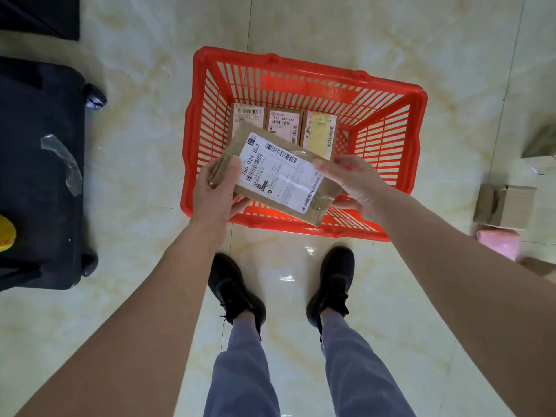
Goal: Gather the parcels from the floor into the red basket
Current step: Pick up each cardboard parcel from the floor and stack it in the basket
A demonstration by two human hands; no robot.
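You have one red basket (pixel 304 70) in front of you, with three brown parcels (pixel 284 123) lying side by side on its bottom and one more labelled parcel (pixel 276 173) held above it between your two hands. To your right on the floor you can count two cardboard boxes (pixel 505 206) and one pink packet (pixel 499 243), with more at the edge too cut off to count. On your left stands one black wheeled case (pixel 42 176).

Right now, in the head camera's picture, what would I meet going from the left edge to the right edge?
Black suitcase → left hand → held parcel → right hand → basket's right rim → brown box on the floor.
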